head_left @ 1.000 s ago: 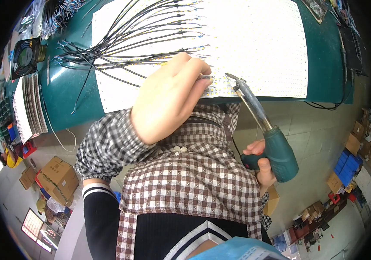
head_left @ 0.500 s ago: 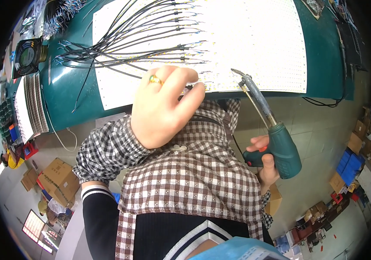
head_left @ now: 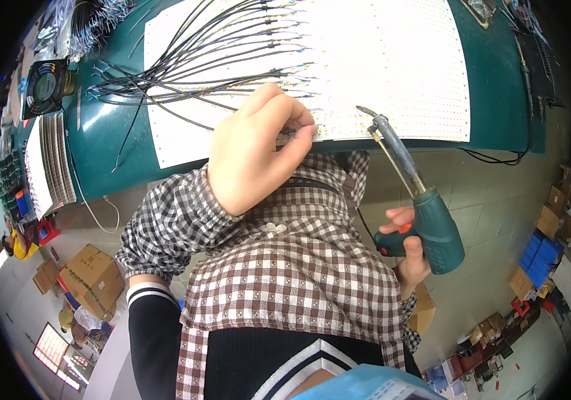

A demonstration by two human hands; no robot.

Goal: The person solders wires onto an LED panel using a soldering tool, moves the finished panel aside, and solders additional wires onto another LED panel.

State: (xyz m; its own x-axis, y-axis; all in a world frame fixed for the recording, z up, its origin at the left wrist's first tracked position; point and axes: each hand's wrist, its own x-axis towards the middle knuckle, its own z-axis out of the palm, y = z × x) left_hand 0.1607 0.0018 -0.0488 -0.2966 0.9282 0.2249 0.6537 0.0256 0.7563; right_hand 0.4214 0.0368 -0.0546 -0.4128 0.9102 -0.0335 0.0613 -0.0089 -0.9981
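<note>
My left hand (head_left: 249, 157) is closed in a pinch at the near edge of a large white board (head_left: 392, 67) dotted with small yellowish parts. A black cable (head_left: 195, 123) runs in under this hand, and a dark bit of it shows between thumb and forefinger; its tip is hidden. My right hand (head_left: 413, 265) is wrapped round the handle of a green soldering gun (head_left: 440, 233). The gun's metal tip points up and left over the board, apart from my left fingers. Several black cables (head_left: 225, 48) lie across the board's left half, their thin coloured wires fanned out in a row.
The board lies on a green table (head_left: 99, 153). A small black fan (head_left: 45, 89) and a stack of strip-lined panels (head_left: 52, 160) stand at the left, with bundled wires (head_left: 99, 27) behind. Cardboard boxes (head_left: 92, 280) sit on the floor at the left.
My left hand has turned slightly and its thumb and forefinger have moved a little, staying at the board's near edge. The board has shifted very slightly. My right hand and the soldering gun stay put.
</note>
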